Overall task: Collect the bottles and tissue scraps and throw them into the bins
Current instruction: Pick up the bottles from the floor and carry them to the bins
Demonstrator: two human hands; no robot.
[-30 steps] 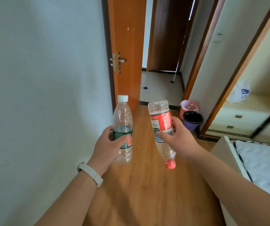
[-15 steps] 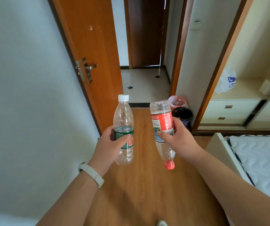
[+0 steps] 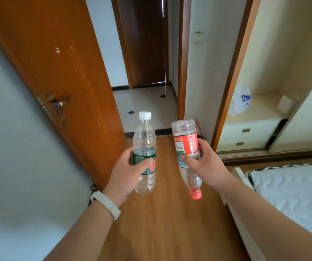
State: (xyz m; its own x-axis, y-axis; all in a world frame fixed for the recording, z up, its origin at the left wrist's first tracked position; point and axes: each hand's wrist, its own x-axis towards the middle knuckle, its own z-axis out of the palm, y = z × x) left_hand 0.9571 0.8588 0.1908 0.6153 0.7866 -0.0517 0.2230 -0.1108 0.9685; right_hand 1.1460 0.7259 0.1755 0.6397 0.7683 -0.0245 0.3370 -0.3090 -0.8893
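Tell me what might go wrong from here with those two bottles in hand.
1. The right hand holds the clear red-labelled plastic bottle upside down, red cap lowest; a loose cap might let any leftover liquid drip onto the wooden floor.
2. The left hand grips the clear green-labelled plastic bottle, so no hand is free; either bottle may slip if something else needs handling.

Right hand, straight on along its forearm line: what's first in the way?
Probably the green-label bottle in the left hand: the right hand, gripping the upside-down red-label bottle, points forward and left toward it. Depth is unclear; if it passes, the orange door comes next.
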